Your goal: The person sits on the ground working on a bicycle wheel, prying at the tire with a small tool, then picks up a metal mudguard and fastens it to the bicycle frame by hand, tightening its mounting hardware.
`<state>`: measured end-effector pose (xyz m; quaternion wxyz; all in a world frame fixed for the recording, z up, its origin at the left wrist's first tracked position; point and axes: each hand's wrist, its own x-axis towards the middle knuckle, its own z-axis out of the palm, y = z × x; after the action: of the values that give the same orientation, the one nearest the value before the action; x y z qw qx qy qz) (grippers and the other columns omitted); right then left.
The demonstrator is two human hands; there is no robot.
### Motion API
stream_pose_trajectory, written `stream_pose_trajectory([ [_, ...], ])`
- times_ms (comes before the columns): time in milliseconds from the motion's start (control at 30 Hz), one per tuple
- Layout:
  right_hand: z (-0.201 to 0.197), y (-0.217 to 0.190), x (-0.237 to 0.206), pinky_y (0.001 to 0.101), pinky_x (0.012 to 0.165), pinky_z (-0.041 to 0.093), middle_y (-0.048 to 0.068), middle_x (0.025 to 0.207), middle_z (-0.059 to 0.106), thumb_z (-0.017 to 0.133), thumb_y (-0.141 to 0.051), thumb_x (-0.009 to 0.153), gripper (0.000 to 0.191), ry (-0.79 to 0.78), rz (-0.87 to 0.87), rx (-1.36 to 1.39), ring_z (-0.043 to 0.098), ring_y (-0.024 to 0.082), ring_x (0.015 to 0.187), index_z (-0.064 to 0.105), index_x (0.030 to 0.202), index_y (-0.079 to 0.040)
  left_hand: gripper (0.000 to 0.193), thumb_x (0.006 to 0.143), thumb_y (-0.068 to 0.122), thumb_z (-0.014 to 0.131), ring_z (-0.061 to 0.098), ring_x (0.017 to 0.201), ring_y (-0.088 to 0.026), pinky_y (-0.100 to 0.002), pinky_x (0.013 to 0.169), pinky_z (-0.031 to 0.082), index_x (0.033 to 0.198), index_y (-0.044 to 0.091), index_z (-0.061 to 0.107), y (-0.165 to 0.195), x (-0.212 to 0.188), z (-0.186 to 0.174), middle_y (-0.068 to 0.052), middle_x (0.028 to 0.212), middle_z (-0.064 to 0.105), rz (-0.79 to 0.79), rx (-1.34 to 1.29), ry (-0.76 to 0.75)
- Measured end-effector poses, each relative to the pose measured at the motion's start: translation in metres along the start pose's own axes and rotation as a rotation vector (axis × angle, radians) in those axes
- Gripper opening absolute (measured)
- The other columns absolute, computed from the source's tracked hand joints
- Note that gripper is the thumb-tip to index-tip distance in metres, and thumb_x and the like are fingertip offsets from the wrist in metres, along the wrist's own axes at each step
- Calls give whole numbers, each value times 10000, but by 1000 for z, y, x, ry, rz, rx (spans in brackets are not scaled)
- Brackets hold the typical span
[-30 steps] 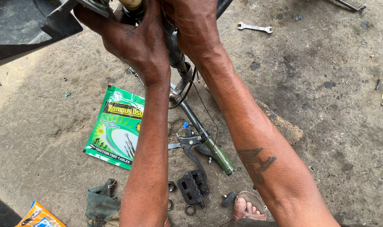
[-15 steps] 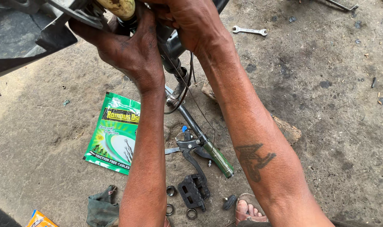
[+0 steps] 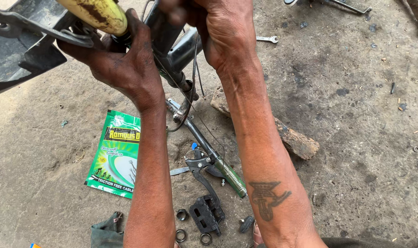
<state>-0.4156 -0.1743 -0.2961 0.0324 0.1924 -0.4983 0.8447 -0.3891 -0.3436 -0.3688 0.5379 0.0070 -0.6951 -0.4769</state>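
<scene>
Both hands lower in view than before: left hand (image 3: 126, 64) grips yellow handle (image 3: 98, 14); right hand (image 3: 218, 27) clasps frame tube (image 3: 165, 34).

Left hand (image 3: 126, 69) grips a yellow-handled tool (image 3: 96, 14); right hand (image 3: 218, 32) clasps the dark bicycle frame (image 3: 165, 34) above a green packet (image 3: 117, 154)

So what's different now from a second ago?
The yellow handle has come further into view, gripped in the left hand. The right hand still clutches the dark tube. The green packet, pedal and spanner lie on the ground as before.
</scene>
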Motion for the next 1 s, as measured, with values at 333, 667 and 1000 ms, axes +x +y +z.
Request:
stream_pose_trajectory([
  [333,-2,-13,-15,230,633,519,105,966,715,619,-123,1109,133,-120,61,375,657,123,762,689,1088,-12,1108,955,137,929,694,1270,-273,-361,1061,621,1619,35,47,6,3,6,-196,1411,604,-107,-2,32],
  [667,-6,-13,-15,252,673,595,132,1016,752,663,-30,1050,133,-98,96,335,727,165,853,696,1178,-17,964,952,144,903,741,1201,-275,-384,1071,631,1555,0,166,29,6,9,-199,1371,624,-154,36,11],
  [1000,23,16,5,275,533,589,91,898,794,765,-67,984,23,1,-102,14,722,126,669,763,989,-44,1074,973,160,922,701,1278,-303,-369,1052,621,1609,10,68,16,4,7,-218,1434,593,-96,14,-5],
])
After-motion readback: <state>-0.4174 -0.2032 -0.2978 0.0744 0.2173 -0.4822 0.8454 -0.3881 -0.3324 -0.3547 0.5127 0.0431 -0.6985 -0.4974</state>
